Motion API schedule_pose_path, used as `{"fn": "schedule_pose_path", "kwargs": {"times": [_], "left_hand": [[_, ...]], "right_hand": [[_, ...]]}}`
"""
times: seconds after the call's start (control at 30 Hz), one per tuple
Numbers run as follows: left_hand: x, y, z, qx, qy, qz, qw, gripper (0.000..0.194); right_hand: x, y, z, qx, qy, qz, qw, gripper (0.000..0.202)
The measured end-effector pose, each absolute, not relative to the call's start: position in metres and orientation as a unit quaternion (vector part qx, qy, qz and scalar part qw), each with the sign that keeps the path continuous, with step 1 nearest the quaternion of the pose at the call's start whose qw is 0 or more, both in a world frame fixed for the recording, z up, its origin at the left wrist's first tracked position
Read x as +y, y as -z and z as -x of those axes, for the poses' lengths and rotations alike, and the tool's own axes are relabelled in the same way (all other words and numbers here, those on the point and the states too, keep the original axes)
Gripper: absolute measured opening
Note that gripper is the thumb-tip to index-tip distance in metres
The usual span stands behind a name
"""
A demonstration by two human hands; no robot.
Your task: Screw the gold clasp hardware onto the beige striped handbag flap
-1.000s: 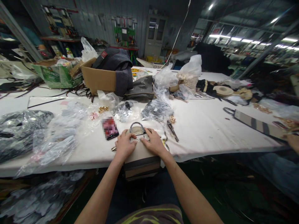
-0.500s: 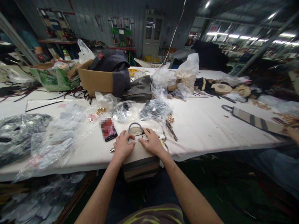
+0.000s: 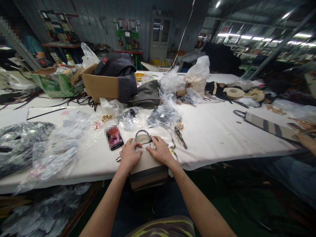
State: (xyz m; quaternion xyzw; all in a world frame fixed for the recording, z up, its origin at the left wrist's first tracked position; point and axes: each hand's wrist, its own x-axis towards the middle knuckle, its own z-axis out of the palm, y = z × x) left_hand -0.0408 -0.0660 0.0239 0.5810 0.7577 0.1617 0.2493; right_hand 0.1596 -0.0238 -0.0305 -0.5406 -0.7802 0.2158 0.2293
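Note:
Hanging over the table's front edge is a beige bag panel [image 3: 145,165] with dark stripes and a curved dark handle [image 3: 142,132] at its top. My left hand [image 3: 131,151] grips the panel's left side, thumb on its face and fingers curled at the edge. Opposite it, my right hand [image 3: 159,149] holds the right side the same way. The two thumbs lie close together near small holes or fittings too small to make out. A phone [image 3: 115,137] lies left of the handle, and pliers [image 3: 181,137] lie to the right.
Plastic-wrapped pieces [image 3: 22,141] cover the table's left side. Gold-coloured hardware [image 3: 107,118] sits behind the phone. A cardboard box [image 3: 100,86] with dark fabric stands farther back. At right, a co-worker's hand [image 3: 307,140] holds a similar striped panel [image 3: 271,127].
My hands and the bag panel keep the same position. The view has shifted very slightly, and a person at the far upper left shows more.

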Motion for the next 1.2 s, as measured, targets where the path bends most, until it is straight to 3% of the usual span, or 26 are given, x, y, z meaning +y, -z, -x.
{"fn": "schedule_pose_path", "kwargs": {"times": [1.2], "left_hand": [[-0.0646,-0.0197,0.0425,0.753,-0.167,-0.586,0.248,0.023]], "right_hand": [[-0.0221,0.0348,-0.1592,-0.782,-0.205,0.545,0.224,0.075]]}}
